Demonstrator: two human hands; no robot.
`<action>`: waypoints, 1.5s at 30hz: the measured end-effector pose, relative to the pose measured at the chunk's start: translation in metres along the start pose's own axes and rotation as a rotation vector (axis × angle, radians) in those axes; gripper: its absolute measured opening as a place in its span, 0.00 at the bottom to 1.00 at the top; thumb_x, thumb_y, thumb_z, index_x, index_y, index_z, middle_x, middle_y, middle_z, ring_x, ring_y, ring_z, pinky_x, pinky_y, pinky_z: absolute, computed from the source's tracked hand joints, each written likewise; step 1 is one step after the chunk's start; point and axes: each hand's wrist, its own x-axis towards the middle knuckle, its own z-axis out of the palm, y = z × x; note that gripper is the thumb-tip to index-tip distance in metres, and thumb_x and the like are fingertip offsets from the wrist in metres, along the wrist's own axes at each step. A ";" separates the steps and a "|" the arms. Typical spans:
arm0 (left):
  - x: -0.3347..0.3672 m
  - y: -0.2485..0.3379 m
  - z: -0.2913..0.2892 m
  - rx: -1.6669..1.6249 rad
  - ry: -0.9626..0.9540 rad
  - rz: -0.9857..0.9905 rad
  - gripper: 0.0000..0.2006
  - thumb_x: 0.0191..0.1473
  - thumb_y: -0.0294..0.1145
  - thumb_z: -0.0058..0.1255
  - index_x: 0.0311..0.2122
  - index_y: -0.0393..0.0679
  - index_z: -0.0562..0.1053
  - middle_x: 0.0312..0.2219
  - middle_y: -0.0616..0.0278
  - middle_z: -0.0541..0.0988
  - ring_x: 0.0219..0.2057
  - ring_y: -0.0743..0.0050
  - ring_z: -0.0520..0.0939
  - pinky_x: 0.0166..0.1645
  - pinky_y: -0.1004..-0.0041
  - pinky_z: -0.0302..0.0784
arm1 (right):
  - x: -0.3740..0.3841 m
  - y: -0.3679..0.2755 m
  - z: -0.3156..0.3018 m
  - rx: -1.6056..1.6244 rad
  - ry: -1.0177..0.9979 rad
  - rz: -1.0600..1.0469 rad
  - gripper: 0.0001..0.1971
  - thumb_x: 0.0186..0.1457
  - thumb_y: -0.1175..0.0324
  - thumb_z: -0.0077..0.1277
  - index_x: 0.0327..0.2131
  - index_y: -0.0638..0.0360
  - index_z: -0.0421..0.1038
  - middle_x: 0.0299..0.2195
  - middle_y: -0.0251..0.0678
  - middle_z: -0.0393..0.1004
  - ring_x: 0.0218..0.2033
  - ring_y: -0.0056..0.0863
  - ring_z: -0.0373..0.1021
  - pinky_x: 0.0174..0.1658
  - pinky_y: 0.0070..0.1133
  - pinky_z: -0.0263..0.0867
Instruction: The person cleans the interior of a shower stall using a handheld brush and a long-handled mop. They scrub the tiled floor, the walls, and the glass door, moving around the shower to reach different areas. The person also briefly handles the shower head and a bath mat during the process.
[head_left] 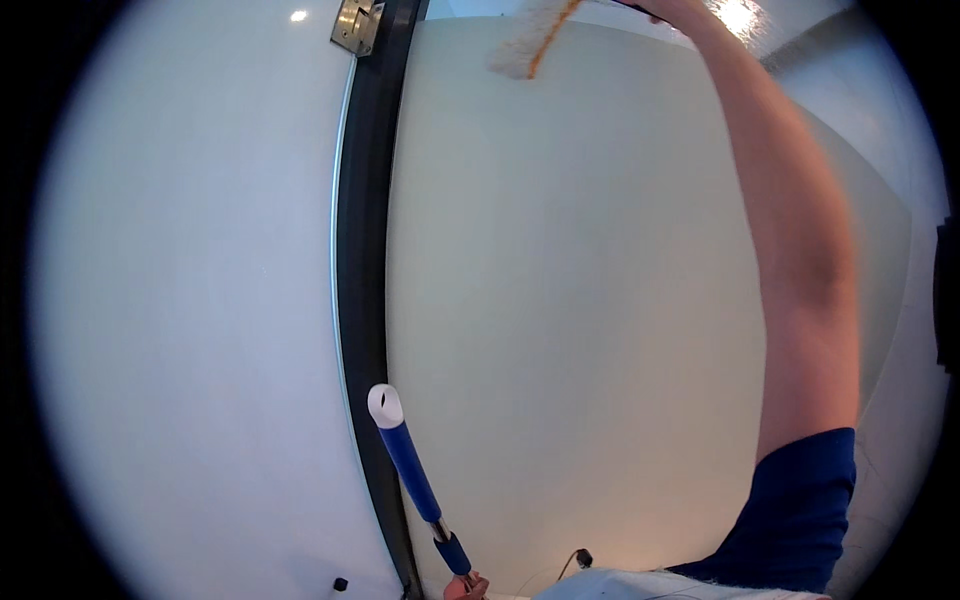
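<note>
My right arm stretches up along the right side. At the top edge my right hand (672,10), partly cut off, is closed on the dark handle of a fluffy washer. The white fluffy washer head (527,52) has an orange edge and lies over the upper part of the frosted glass panel (570,270); whether it touches the glass I cannot tell. Low in the view, my left hand (466,587) is wrapped round a metal pole (412,470) with blue foam grips and a white looped end cap. The pole tilts up toward the dark frame.
A dark upright frame (365,220) runs between the frosted panel and a pale panel (200,300) on the left. A metal fitting (355,25) sits at the frame's top. Near the bottom are a small dark knob (340,584) and a dark piece with a thin cable (583,557).
</note>
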 end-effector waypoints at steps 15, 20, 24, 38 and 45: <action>0.015 -0.079 0.010 0.459 0.187 0.241 0.14 0.43 0.40 0.54 0.20 0.39 0.67 0.13 0.59 0.68 0.15 0.69 0.69 0.20 0.68 0.63 | -0.062 -0.032 0.020 0.199 0.232 -0.276 0.16 0.44 0.53 0.48 0.32 0.53 0.73 0.27 0.32 0.72 0.32 0.27 0.68 0.32 0.28 0.63; -0.022 0.008 0.022 -0.121 -0.055 -0.135 0.13 0.46 0.38 0.52 0.26 0.38 0.69 0.18 0.64 0.71 0.21 0.78 0.70 0.26 0.76 0.67 | -0.090 0.131 0.025 0.470 -0.025 -0.109 0.14 0.42 0.59 0.50 0.30 0.57 0.72 0.30 0.38 0.72 0.33 0.31 0.68 0.36 0.28 0.63; -0.015 0.022 0.080 0.111 0.112 0.071 0.10 0.46 0.34 0.52 0.31 0.39 0.69 0.21 0.65 0.71 0.25 0.80 0.69 0.29 0.78 0.66 | -0.191 0.348 0.004 0.476 0.102 0.145 0.16 0.45 0.60 0.51 0.33 0.64 0.71 0.28 0.39 0.72 0.30 0.28 0.66 0.35 0.24 0.62; 0.034 0.115 0.301 -0.204 0.314 0.042 0.14 0.46 0.25 0.50 0.39 0.35 0.63 0.33 0.61 0.68 0.34 0.76 0.69 0.40 0.76 0.67 | -0.707 0.613 0.201 1.076 -0.132 1.297 0.11 0.52 0.59 0.43 0.27 0.57 0.63 0.18 0.26 0.64 0.17 0.15 0.59 0.20 0.15 0.57; 0.037 0.130 0.364 -0.264 0.418 0.013 0.14 0.44 0.24 0.51 0.38 0.38 0.64 0.30 0.63 0.72 0.33 0.79 0.72 0.40 0.79 0.67 | -0.671 0.516 0.306 2.636 0.733 1.891 0.06 0.49 0.71 0.45 0.29 0.62 0.64 0.27 0.35 0.68 0.31 0.27 0.66 0.39 0.28 0.62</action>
